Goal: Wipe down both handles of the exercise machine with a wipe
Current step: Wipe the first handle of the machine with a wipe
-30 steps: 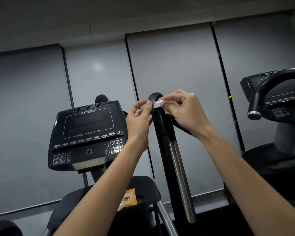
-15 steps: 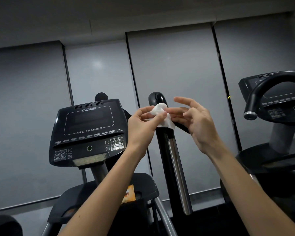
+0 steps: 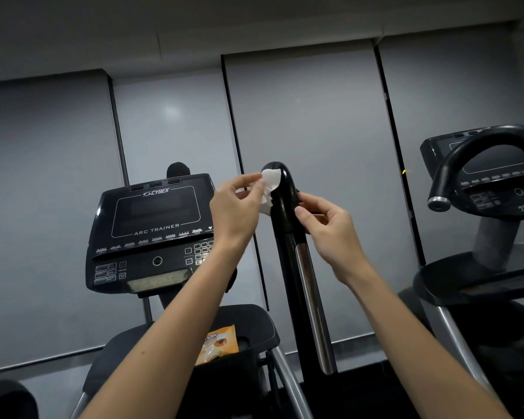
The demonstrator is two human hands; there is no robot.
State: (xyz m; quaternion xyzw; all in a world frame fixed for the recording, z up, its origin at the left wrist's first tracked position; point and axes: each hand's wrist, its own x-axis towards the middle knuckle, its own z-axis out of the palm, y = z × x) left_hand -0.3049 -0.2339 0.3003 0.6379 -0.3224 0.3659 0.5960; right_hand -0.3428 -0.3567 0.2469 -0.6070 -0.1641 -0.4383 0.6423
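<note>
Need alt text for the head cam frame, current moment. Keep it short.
A person's left hand holds a white wipe against the top of a black upright handle, while the right hand pinches the handle just below. Left of it is the machine's dark console; an orange packet lies beneath.

I log the white wipe [image 3: 270, 186] crumpled against the top of the near handle [image 3: 285, 214] — black, glossy, upright. Far handle [image 3: 178, 170]: only its tip shows.
</note>
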